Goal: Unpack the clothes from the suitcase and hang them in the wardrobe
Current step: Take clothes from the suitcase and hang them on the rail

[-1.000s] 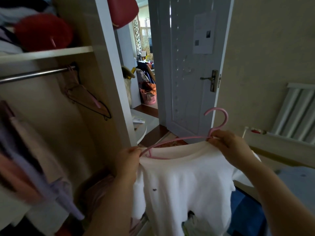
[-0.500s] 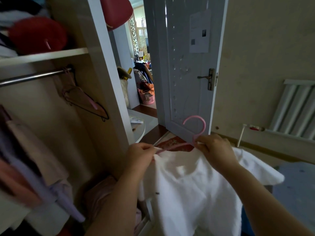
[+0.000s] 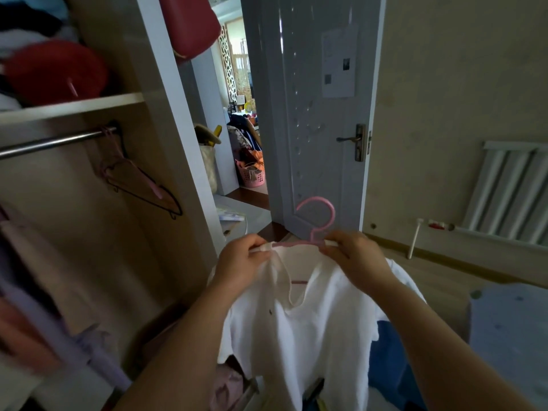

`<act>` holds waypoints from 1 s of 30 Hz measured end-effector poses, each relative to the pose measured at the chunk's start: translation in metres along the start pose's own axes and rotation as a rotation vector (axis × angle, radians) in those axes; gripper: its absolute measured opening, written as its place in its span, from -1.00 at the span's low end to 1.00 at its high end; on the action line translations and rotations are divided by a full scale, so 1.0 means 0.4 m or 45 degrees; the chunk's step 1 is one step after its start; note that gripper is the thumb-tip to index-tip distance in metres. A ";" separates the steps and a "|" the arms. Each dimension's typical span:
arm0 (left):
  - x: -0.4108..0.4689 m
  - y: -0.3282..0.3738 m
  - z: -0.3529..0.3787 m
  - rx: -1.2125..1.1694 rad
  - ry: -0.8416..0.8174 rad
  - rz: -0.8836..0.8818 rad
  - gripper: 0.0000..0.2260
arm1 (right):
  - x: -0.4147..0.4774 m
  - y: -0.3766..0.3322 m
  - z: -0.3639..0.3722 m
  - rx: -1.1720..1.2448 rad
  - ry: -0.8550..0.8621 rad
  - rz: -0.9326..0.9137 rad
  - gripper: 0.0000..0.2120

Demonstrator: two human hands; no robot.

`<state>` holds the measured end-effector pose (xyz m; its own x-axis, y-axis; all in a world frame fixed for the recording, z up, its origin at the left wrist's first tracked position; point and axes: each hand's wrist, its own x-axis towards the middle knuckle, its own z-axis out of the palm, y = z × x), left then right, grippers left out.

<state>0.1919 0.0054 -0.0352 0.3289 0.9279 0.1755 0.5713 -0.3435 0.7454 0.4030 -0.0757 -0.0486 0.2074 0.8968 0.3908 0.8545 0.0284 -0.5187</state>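
Up close: left hand (image 3: 241, 261), fingers curled, thumb and fingertips pinching the neckline of a white cotton T-shirt (image 3: 311, 327) against the arm of a pink plastic hanger (image 3: 329, 213) on that side. Right hand (image 3: 357, 256), fingers likewise curled, pinching the other side of the neckline just right of the hanger's stem. Hook stands upright between my two hands, in the air. Hanger's arms sit inside the shirt; a short pink stretch of its lower bar shows through the neck opening. Shirt hangs from both grips in front of me, beside the open pale wooden wardrobe (image 3: 166, 149), not yet on its rail. One small dark speck on the chest.

Left of the hands, wardrobe interior: metal hanging rail (image 3: 53, 143) under a pale shelf (image 3: 77, 105). A few empty hangers (image 3: 139, 185), pink and black wire, bunch tilted at the rail's right end. Blurred hung garments (image 3: 32, 277), pinkish and lilac, at far left. On the shelf, a round red thing (image 3: 56, 72), too blurred to name.

Farther out: grey-white panelled door (image 3: 311, 120) standing open, paper sheet (image 3: 338, 63) stuck on it, brass lever handle (image 3: 350, 140). Through the doorway, a pink slotted basket (image 3: 252, 177). White ribbed radiator (image 3: 510, 188) on the right wall. Blue fabric (image 3: 388, 360) below the shirt's right hem, partly hidden.
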 end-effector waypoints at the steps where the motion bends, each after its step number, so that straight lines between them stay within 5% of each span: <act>1: 0.007 -0.012 -0.014 -0.096 0.031 -0.031 -0.92 | 0.007 0.016 -0.011 -0.058 0.000 0.058 -0.78; 6: 0.021 -0.063 -0.077 -0.339 0.187 -0.135 -0.95 | 0.006 0.081 -0.053 -0.336 0.041 0.342 -0.72; 10: 0.025 -0.067 -0.068 -0.301 0.162 -0.124 -0.95 | 0.021 0.024 -0.035 -0.318 -0.081 0.232 -0.64; 13: 0.027 -0.077 -0.067 -0.268 0.161 -0.117 -0.95 | 0.045 -0.025 -0.024 -0.093 -0.189 0.106 -0.88; 21: 0.006 -0.099 -0.136 -0.131 0.652 -0.202 -0.76 | 0.083 -0.142 0.031 0.494 -0.364 0.298 -0.80; 26: -0.059 -0.138 -0.216 -0.193 0.706 -0.203 -0.85 | 0.134 -0.262 0.117 0.658 -0.736 0.301 -0.77; 30: -0.098 -0.183 -0.302 -0.065 0.774 -0.237 -0.90 | 0.166 -0.376 0.204 0.833 -0.752 0.267 -0.81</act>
<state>0.0463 0.0118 -0.0189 -0.2664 0.8930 0.3629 0.5365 -0.1754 0.8255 0.2493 0.0157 -0.0068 -0.1040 0.9872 -0.1211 0.3478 -0.0780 -0.9343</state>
